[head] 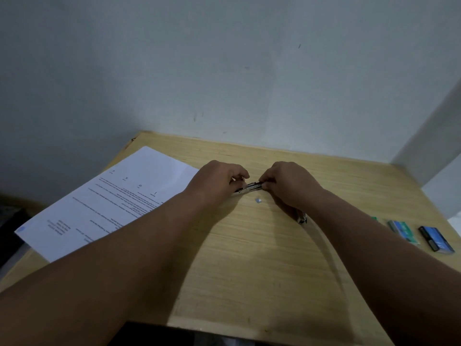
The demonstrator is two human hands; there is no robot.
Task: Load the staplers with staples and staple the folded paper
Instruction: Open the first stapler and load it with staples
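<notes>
- Gripping a small metal stapler (250,188) from both ends, the left hand (216,181) and right hand (289,184) met above the middle of the wooden desk (249,258); fingers of each curled round it.
- Printed paper (112,201) lay flat at the desk's left, partly under the left forearm.
- A small pale scrap (258,200) sat just below the stapler.
- Two staple boxes (404,232) (436,242) rested at the right edge.

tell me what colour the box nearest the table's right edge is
Blue with a black end, seen in the head view: the staple box lying at the table's right edge.
</notes>
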